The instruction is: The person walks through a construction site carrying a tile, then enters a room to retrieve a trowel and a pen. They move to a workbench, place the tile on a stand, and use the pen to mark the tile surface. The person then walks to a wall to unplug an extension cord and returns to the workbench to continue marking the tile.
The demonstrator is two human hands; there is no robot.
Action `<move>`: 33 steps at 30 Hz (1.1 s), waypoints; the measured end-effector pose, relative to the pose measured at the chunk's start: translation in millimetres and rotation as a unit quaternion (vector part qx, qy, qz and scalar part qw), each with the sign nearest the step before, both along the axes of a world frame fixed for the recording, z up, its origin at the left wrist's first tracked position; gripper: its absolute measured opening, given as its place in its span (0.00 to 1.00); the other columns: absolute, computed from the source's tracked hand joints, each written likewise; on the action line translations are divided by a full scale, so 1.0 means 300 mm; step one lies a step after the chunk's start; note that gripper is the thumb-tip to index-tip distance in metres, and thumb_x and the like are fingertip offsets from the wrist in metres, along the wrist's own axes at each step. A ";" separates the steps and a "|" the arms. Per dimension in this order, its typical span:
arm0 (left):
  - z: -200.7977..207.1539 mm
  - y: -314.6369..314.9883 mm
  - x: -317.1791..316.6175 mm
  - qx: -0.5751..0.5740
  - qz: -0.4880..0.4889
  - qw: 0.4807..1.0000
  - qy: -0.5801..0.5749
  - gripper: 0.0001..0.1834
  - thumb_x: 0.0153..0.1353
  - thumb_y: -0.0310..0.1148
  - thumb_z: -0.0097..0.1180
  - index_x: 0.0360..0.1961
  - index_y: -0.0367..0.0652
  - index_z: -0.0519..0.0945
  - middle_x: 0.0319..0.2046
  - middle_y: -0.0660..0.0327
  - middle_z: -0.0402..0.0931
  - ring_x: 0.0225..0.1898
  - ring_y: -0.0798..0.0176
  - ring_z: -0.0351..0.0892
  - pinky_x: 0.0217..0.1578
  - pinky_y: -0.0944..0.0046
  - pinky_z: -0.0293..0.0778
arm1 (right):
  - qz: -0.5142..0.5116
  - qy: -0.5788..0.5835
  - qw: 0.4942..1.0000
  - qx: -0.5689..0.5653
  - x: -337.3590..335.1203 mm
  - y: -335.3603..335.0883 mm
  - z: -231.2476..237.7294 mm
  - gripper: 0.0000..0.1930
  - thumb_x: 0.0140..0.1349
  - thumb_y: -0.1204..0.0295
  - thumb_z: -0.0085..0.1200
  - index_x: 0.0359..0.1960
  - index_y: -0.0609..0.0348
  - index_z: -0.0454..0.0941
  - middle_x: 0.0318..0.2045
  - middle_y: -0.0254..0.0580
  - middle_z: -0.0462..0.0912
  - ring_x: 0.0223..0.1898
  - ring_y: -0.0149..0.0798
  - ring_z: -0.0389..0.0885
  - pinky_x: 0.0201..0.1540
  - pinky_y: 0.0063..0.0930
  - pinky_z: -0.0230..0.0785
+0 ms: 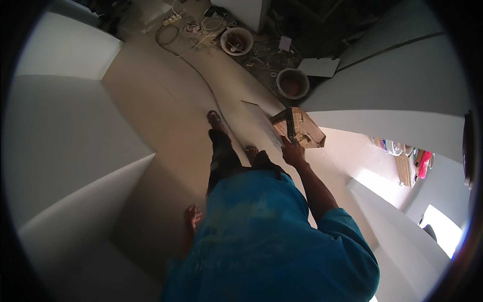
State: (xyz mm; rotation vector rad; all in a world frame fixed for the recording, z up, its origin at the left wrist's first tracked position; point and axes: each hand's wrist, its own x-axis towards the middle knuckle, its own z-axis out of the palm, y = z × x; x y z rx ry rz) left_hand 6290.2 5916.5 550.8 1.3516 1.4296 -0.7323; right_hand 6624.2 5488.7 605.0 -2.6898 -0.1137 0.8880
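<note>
My right hand [293, 153] is closed at the near edge of a worn brown cardboard box [313, 132] with a dark band across it. Along the box's left side runs a thin, pale grey flat panel [262, 122], its near end reaching my fingers. Whether the panel is part of the box, I cannot tell. Low on the left, my left hand [193, 217] hangs beside my blue shirt, fingers apart and holding nothing.
Beige floor [166, 121] lies under my feet, crossed by a dark cable [204, 78]. Ahead are two buckets [237, 41], [293, 83], coiled cable [213, 25] and debris. White walls [75, 121] stand left and right. Several items and cardboard [404, 170] lie at far right.
</note>
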 end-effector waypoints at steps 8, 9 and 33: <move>0.063 0.559 1.067 0.089 -0.093 0.972 -0.198 0.18 0.64 0.41 0.46 0.51 0.44 0.74 0.40 0.61 0.77 0.34 0.69 0.77 0.28 0.73 0.68 | -0.121 0.014 0.990 -0.072 0.145 0.174 -0.045 0.24 0.57 0.63 0.49 0.57 0.44 0.61 0.34 0.60 0.79 0.39 0.61 0.77 0.40 0.56 0.67; 0.044 0.638 1.171 0.114 -0.149 0.953 -0.236 0.18 0.64 0.41 0.46 0.50 0.44 0.74 0.39 0.61 0.77 0.34 0.69 0.77 0.29 0.73 0.68 | -0.147 0.038 0.985 -0.078 0.154 0.191 -0.035 0.24 0.57 0.63 0.49 0.57 0.44 0.61 0.34 0.61 0.78 0.39 0.61 0.77 0.40 0.56 0.67; 0.055 0.164 2.451 0.019 -0.382 0.918 -0.105 0.16 0.61 0.37 0.47 0.46 0.43 0.78 0.35 0.59 0.80 0.31 0.65 0.80 0.27 0.69 0.71 | -0.442 -0.085 0.892 0.042 0.694 -0.002 -0.148 0.28 0.51 0.71 0.51 0.56 0.60 0.63 0.47 0.60 0.74 0.50 0.58 0.72 0.51 0.44 0.66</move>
